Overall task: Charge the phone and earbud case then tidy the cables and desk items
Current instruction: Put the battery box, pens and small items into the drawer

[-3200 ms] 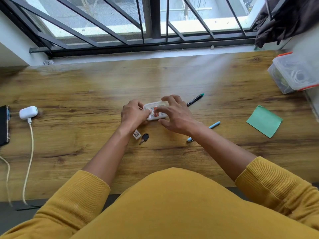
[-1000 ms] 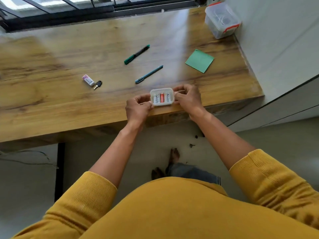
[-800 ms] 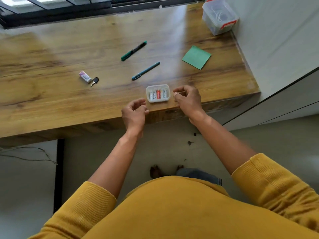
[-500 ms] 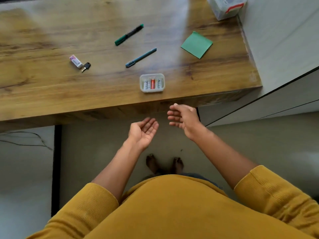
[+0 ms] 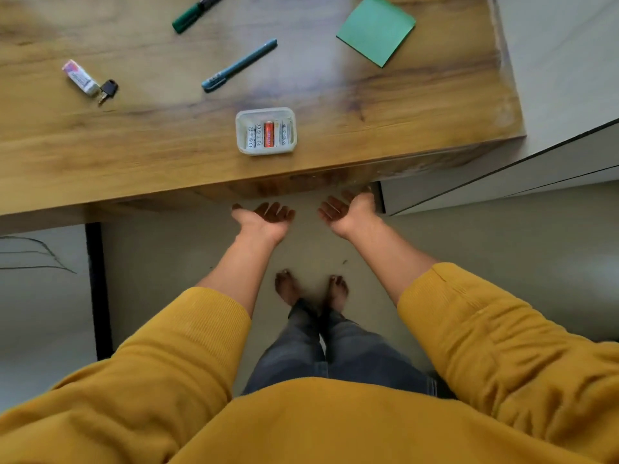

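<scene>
The person is standing just back from the desk, bare feet (image 5: 311, 289) together on the pale floor below dark grey trouser legs (image 5: 335, 356), and both arms are reaching forward out of pushed-up mustard-yellow sleeves (image 5: 187, 339). The left hand (image 5: 264, 219) is turning palm up, fingers spread and relaxed, holding nothing, hanging in the air just short of the desk's front edge. The right hand (image 5: 348, 209) is doing the same a little further forward, palm up with loose fingers, its fingertips lying close under the lip of the wooden desk (image 5: 150, 155); whether they are touching it I cannot tell. On the desktop nearest the hands, a small clear plastic box of batteries (image 5: 266, 131) is sitting close to the front edge, with one orange cell among pale ones. Further back to the left, a small white eraser (image 5: 81, 77) is lying just beside a little black key (image 5: 108, 89). A teal pen (image 5: 239, 66) is lying diagonally behind the box, a green marker (image 5: 196, 13) beyond it, and a green sticky pad (image 5: 375, 29) is resting toward the right end. The phone and earbud case are out of view.
</scene>
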### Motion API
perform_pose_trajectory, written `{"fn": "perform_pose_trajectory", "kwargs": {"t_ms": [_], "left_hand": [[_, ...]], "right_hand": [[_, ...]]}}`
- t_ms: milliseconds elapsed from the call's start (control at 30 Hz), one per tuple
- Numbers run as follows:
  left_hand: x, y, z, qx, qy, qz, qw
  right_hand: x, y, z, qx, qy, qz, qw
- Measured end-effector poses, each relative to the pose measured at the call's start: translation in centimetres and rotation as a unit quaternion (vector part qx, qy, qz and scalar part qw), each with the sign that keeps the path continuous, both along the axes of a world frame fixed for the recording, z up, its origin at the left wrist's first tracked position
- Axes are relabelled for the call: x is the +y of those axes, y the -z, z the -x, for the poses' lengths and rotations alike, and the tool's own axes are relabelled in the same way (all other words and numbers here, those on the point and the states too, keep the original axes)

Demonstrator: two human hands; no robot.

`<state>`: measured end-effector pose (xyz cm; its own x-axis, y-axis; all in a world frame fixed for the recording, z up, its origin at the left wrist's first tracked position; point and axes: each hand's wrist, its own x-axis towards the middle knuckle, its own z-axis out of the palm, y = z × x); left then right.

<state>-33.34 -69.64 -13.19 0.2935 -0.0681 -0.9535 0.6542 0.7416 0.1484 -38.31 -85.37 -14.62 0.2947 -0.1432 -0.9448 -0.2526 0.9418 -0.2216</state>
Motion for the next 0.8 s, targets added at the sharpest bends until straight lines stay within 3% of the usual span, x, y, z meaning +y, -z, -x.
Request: {"fn": "perform_pose_trajectory", "kwargs": {"t_ms": [367,800], "left_hand": [[-1.4,1.7,-1.7,-0.033,-0.068,0.047,0.996],[0.0,2.0,2.9,-0.046,-0.063,0.052,0.996]], "right_hand": [[0.0,0.6,-2.7,-0.051,0.075,-0.04,0.995],[0.6,1.8,1.8,-0.044,0.058,-0.041,0.996]]}}
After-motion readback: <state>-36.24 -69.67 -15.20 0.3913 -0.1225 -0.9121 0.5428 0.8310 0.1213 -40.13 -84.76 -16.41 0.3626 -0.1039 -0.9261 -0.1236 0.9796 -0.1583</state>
